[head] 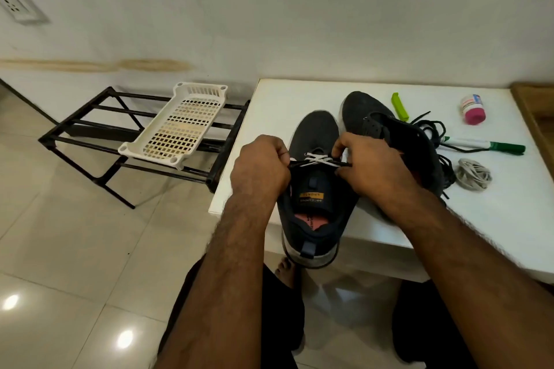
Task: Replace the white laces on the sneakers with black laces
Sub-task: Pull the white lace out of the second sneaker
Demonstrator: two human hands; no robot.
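A dark sneaker point(314, 189) sits toe-away at the near left part of the white table point(494, 219), its heel jutting out over the table's near edge. A white lace point(317, 160) still crosses its lower eyelets. The left hand point(260, 171) has its fingers curled tight, pinching a black lace point(295, 163) at the shoe's left side; the right hand point(368, 168) pinches the same lace at the right side, so it runs taut across the tongue between them. The second sneaker point(374, 123) lies just right of the first, farther back and tipped on its side, partly behind the right hand. Touching its right flank is a loose tangle of black laces point(431, 129), and near that, toward the right, a coil of grey-white lace point(473, 174). A green marker point(491, 145), a green clip point(400, 106) and a small pink-capped bottle point(473, 109) lie on the far right part of the table. Left of the table's edge, over open tiled floor, a black metal rack point(90, 129) carries a white slotted tray point(180, 124).
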